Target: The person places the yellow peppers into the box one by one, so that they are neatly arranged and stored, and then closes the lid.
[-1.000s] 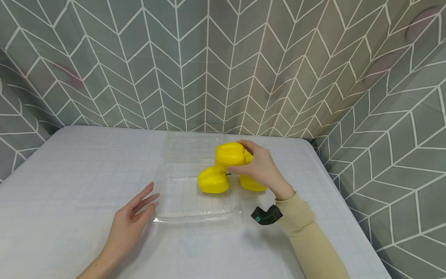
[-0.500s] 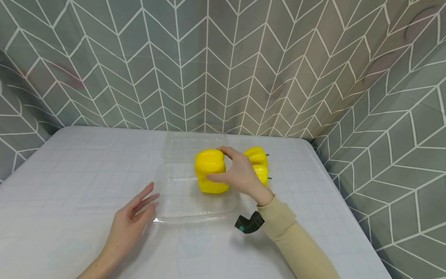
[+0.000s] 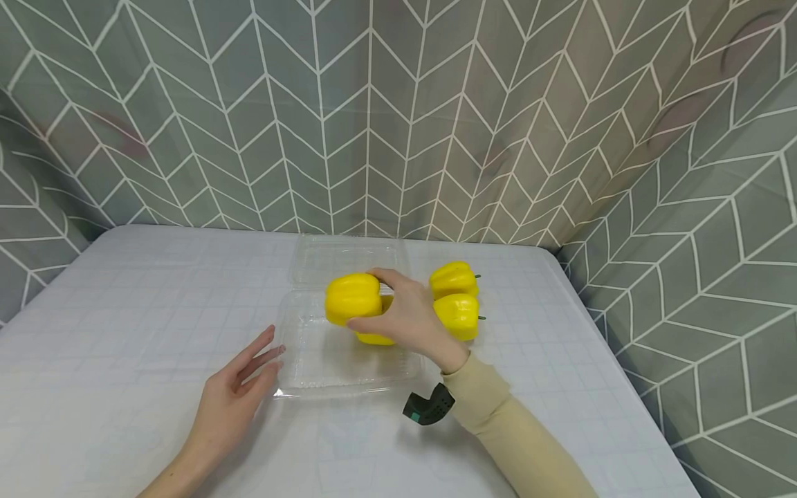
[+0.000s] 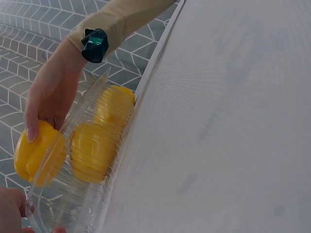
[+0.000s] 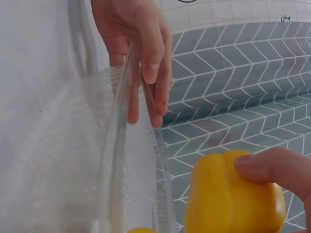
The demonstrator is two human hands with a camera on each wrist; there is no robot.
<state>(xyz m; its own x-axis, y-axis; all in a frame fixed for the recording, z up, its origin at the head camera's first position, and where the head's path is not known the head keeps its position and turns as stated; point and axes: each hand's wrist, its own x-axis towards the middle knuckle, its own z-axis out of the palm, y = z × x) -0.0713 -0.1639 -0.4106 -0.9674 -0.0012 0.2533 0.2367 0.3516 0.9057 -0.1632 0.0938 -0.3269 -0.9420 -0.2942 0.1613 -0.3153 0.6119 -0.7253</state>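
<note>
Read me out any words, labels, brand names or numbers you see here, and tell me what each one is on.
There are none to read.
The four yellow peppers, one held by the right hand, carry no sticker.
The clear plastic container, touched by the left hand, shows only moulded ridges.
The black wrist device has a teal patch but no legible mark.
The tablecloth and backdrop bear patterns only.

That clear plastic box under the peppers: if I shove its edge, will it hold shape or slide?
The clear plastic box looks thin, so it would probably flex rather than stay stiff. It likely slides easily on the smooth table; the left hand rests flat against its edge. One pepper inside adds little weight.
</note>
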